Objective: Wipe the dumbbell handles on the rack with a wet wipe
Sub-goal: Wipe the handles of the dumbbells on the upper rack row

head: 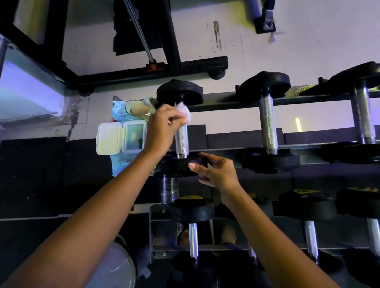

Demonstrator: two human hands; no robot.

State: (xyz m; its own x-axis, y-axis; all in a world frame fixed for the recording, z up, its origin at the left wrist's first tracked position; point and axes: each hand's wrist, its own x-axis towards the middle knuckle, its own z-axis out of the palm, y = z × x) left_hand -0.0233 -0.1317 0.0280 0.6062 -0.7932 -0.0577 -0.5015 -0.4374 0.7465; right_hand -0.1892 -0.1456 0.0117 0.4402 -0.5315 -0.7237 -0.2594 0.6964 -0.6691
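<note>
3 dumbbells lie in the upper row of the rack (pixel 310 95), each with black round plates and a silver handle with fine knurling. The leftmost dumbbell (pixel 182 143) is the one being wiped. The left hand (pixel 162 126) pinches a crumpled white wet wipe (pixel 184 111) in curled fingers against the far end of this handle, just under the far plate. The right hand (pixel 216 171) rests on the near plate with nearly straight fingers along the rim and the thumb on its face, not clenched. At 9 o'clock from the handle lies a blue and green wipes pack (pixel 122 111) with its white lid (pixel 109 140) flipped open; the print on it is too blurred to read. At 5 o'clock, the lower dumbbells carry yellow labels (pixel 307 191), also unreadable.
</note>
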